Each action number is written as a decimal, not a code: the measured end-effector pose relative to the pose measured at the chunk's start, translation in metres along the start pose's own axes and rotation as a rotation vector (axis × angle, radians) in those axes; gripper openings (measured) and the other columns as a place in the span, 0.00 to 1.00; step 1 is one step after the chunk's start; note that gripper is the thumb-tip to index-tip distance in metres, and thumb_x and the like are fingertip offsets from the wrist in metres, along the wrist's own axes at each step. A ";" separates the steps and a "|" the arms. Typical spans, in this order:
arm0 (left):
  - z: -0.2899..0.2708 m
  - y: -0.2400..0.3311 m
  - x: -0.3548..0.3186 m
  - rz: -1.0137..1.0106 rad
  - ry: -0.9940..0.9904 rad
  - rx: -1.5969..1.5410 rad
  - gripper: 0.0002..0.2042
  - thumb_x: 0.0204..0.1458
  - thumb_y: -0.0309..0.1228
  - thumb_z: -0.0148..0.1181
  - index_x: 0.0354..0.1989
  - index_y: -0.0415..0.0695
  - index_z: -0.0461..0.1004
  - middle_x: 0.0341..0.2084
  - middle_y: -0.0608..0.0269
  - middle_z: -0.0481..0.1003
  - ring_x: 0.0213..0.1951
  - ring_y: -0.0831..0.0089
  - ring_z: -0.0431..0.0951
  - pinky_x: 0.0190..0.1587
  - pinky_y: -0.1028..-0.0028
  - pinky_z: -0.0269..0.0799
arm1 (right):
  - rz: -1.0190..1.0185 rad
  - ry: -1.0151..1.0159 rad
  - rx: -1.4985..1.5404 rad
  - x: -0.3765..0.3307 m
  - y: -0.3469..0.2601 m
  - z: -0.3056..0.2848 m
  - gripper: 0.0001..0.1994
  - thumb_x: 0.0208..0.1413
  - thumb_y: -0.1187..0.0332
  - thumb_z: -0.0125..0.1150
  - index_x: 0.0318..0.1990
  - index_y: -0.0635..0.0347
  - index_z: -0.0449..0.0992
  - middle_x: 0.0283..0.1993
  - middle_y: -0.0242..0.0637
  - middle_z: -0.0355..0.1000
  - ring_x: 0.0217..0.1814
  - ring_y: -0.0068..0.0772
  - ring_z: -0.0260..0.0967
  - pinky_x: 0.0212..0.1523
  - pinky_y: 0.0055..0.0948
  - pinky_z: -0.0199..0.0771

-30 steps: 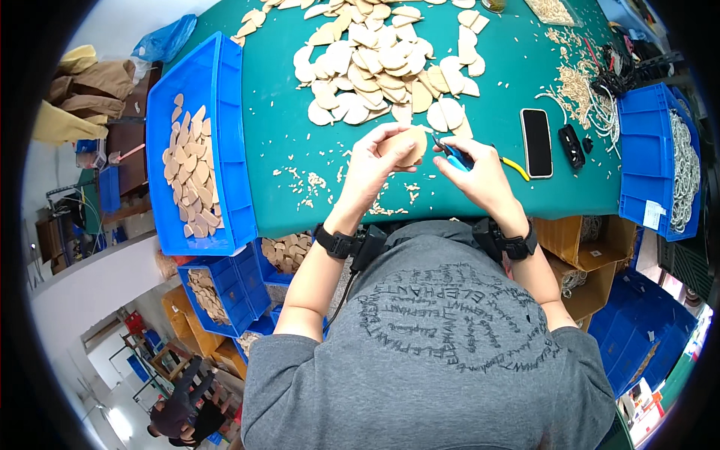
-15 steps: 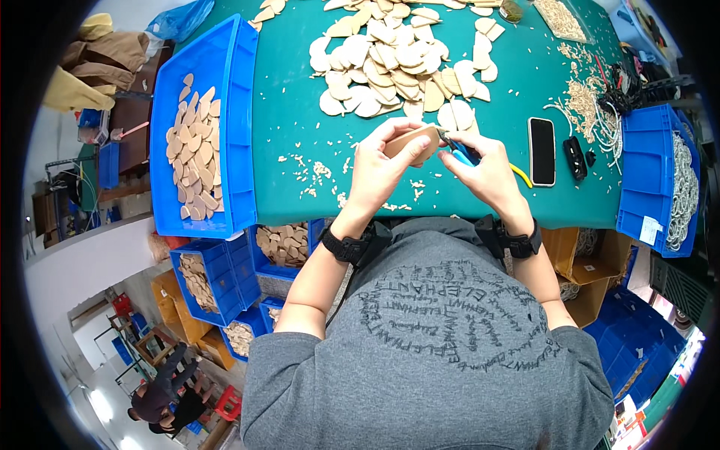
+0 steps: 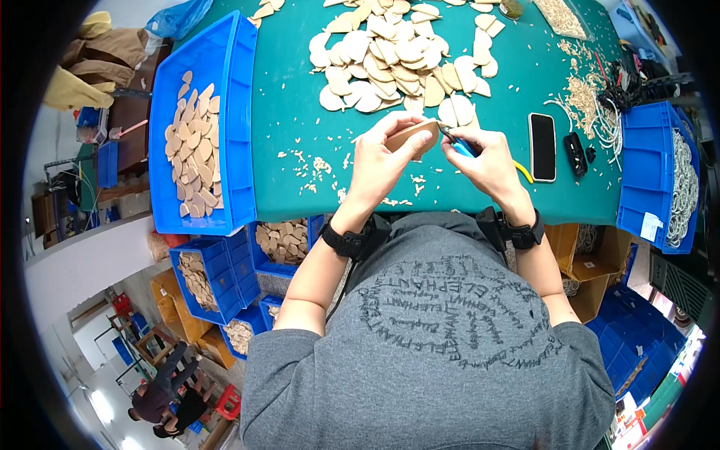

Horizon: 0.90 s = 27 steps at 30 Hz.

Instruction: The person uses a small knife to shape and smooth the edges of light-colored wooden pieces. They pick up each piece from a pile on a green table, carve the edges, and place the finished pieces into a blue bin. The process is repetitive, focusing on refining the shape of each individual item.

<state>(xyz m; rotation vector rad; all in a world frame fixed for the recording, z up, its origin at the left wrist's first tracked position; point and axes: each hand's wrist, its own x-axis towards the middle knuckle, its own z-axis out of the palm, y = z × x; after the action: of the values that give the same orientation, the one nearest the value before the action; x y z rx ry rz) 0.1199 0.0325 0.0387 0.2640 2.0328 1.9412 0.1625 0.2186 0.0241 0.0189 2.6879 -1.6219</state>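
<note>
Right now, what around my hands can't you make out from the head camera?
In the head view:
Wooden piece: partly covered by the left hand.
Blue-handled pliers: partly hidden by the right hand; their tips are too small to tell whether they touch the wooden piece.
Yellow handle: its other end disappears behind the right hand.
Pile of wooden pieces: cut off by the picture's upper edge.

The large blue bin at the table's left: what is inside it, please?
The bin holds a pile of flat, tan, rounded pieces. The upper ones show; any lower pieces and the bottom beneath the pile are covered.
</note>
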 end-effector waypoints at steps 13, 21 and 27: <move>-0.203 -0.031 -0.010 0.248 1.005 0.019 0.19 0.53 0.33 0.63 0.50 0.36 0.71 0.43 0.56 0.74 0.46 0.68 0.74 0.48 0.71 0.71 | 0.099 0.174 0.150 -0.005 0.033 -0.004 0.08 0.50 0.70 0.64 0.35 0.65 0.78 0.21 0.24 0.67 0.23 0.11 0.56 0.24 0.17 0.56; -0.090 -0.090 0.070 -0.056 0.370 0.700 0.15 0.50 0.44 0.62 0.36 0.44 0.80 0.33 0.60 0.78 0.36 0.70 0.77 0.39 0.70 0.72 | 0.150 0.183 0.151 -0.015 0.018 -0.004 0.08 0.49 0.70 0.64 0.35 0.64 0.78 0.27 0.30 0.75 0.27 0.14 0.68 0.29 0.18 0.69; 0.028 -0.162 0.107 -0.001 0.231 0.989 0.26 0.43 0.45 0.66 0.43 0.37 0.68 0.41 0.49 0.72 0.43 0.51 0.75 0.45 0.57 0.72 | 0.221 0.231 0.075 -0.031 0.017 -0.016 0.08 0.49 0.70 0.64 0.36 0.63 0.78 0.28 0.32 0.76 0.28 0.16 0.69 0.31 0.19 0.69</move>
<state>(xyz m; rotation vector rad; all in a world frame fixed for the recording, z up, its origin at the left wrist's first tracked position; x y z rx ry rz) 0.0435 0.0864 -0.1335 0.2493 2.9853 0.8298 0.1935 0.2402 0.0161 0.5150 2.6605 -1.7450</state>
